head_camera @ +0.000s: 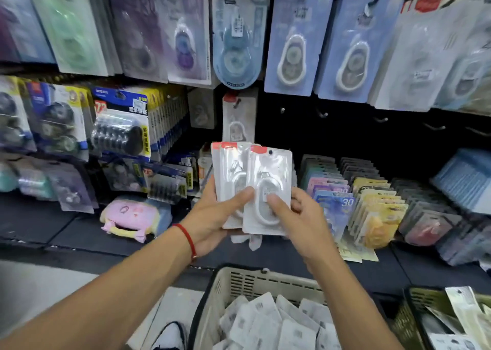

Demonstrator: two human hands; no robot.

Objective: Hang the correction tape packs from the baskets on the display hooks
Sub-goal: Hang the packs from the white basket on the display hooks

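Note:
I hold a small stack of white correction tape packs [268, 187] with red top tabs at chest height in front of the display. My left hand [212, 217] supports the stack from behind and below, thumb on the front. My right hand [295, 217] grips the front pack, thumb pressed on its blister. A matching pack [237, 121] hangs on a hook just above. Bare display hooks [322, 114] stick out of the dark panel to the right. Below me, a beige basket [239, 280] holds several more white packs, backs up.
A second, darker basket [414, 320] with packs sits at lower right. Hung stationery packs [295, 41] fill the upper rows and the left side. Stacks of card packs [372, 203] stand on the shelf at right; a pink pouch [130, 217] lies at left.

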